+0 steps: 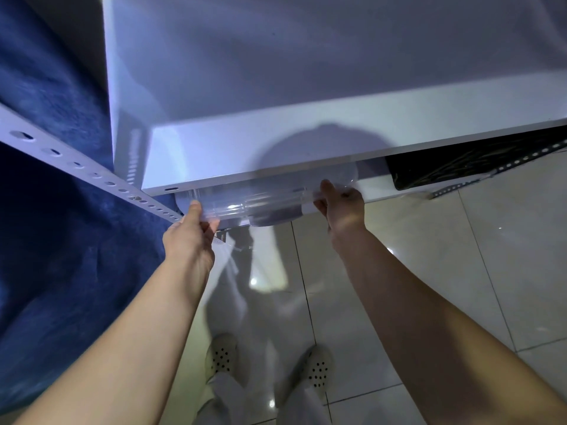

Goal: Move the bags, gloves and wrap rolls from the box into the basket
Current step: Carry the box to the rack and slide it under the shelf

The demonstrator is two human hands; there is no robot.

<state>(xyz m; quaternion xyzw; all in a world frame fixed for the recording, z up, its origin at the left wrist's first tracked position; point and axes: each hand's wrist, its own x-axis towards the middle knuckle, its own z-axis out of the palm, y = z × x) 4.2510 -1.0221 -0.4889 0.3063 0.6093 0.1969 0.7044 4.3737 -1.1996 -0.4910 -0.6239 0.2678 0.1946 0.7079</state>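
Both forearms are bare, with no sleeves. Pale trousers fall over light perforated clogs.

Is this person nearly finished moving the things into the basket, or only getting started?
Only starting, it seems. Nothing looks moved: no bags, gloves, wrap rolls or basket can be seen. In hand: the left hand and right hand each grip an end of a clear plastic box that sits under the white shelf, above the tiled floor. Its contents cannot be made out. All the moving remains.
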